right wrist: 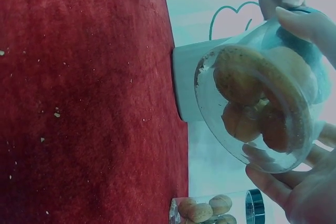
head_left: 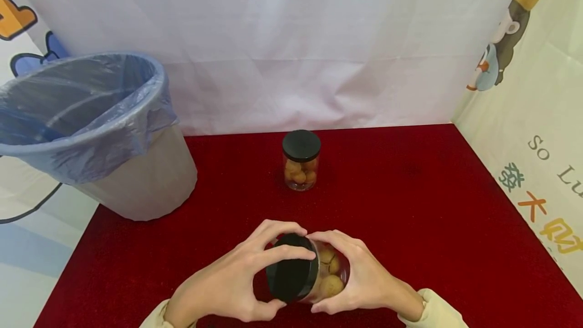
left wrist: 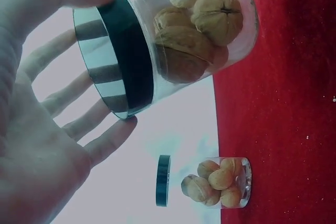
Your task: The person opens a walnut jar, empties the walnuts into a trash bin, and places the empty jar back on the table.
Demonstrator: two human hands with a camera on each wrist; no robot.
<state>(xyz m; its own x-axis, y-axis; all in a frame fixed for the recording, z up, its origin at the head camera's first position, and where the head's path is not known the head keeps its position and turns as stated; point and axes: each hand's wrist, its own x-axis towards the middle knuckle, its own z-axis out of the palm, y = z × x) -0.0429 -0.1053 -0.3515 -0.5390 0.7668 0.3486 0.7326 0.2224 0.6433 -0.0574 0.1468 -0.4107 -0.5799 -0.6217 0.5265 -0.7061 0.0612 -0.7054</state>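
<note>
A clear jar [head_left: 324, 287] of walnuts with a black lid [head_left: 291, 273] is held tilted above the near part of the table, its lid toward the left. My left hand [head_left: 230, 280] grips the lid, thumb and fingertips around its rim. Around the jar's clear body curl the fingers and thumb of my right hand [head_left: 366, 277]. In the left wrist view the lid sits on the jar mouth, and cracked-looking walnuts [left wrist: 218, 17] show through the wall. The right wrist view looks at the jar's base [right wrist: 252, 108]. A second lidded walnut jar [head_left: 300, 171] stands upright beyond the hands.
A trash bin [head_left: 141, 186] lined with a blue bag [head_left: 123, 140] stands at the table's left. Red cloth [head_left: 410, 206] covers the table. A white curtain [head_left: 319, 39] hangs behind it, and a printed sheet [head_left: 537, 130] borders the right side.
</note>
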